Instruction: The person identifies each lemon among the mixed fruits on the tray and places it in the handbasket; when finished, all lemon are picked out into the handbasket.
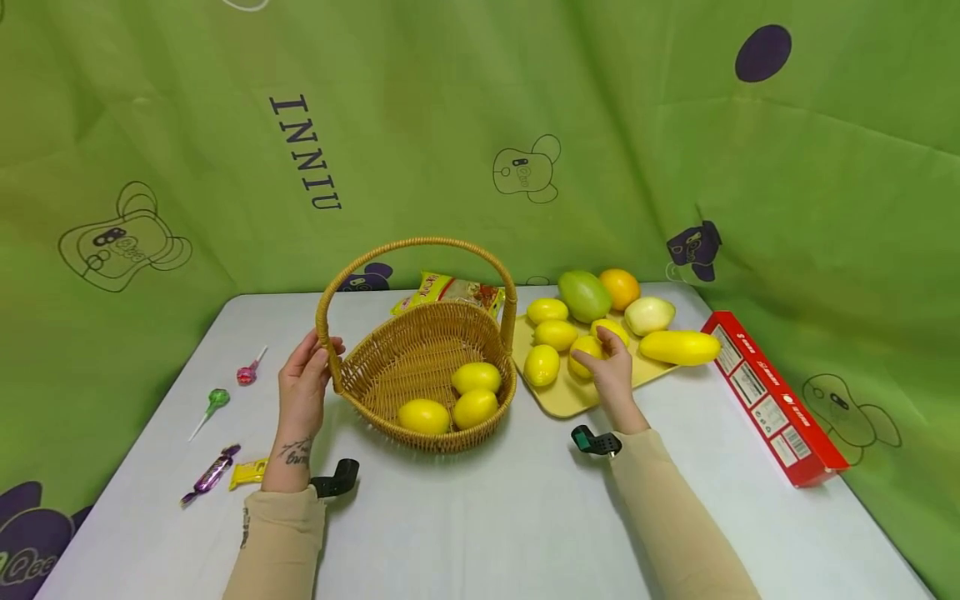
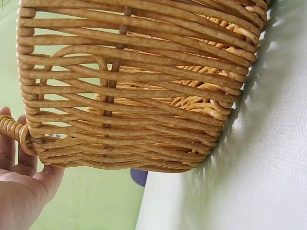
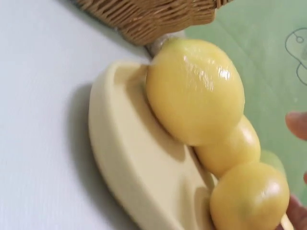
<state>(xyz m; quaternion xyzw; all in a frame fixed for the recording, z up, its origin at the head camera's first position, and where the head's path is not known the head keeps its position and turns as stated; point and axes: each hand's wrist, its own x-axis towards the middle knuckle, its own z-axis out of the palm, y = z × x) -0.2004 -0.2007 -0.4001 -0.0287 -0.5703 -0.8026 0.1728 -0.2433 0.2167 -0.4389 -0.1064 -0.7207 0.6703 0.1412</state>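
A wicker basket (image 1: 390, 350) with a tall hoop handle (image 1: 420, 243) stands mid-table and holds three lemons (image 1: 423, 415). My left hand (image 1: 322, 343) grips the handle at its left foot, thumb in front and fingers behind. The left wrist view shows the basket wall (image 2: 144, 86) close up. To the right lies a pale yellow tray (image 1: 570, 400) with several more lemons. My right hand (image 1: 596, 354) curls over one lemon (image 1: 581, 354) there. In the right wrist view, lemons (image 3: 194, 91) line the tray (image 3: 129, 163) beside the basket (image 3: 144, 17).
A green mango (image 1: 583, 295), an orange (image 1: 621, 287), a pale fruit (image 1: 649, 315) and a long yellow fruit (image 1: 678, 347) sit on the tray's far side. A red box (image 1: 772, 400) lies right. A snack packet (image 1: 450, 292) is behind the basket; lollipops (image 1: 213, 404) and candies (image 1: 212, 473) lie left.
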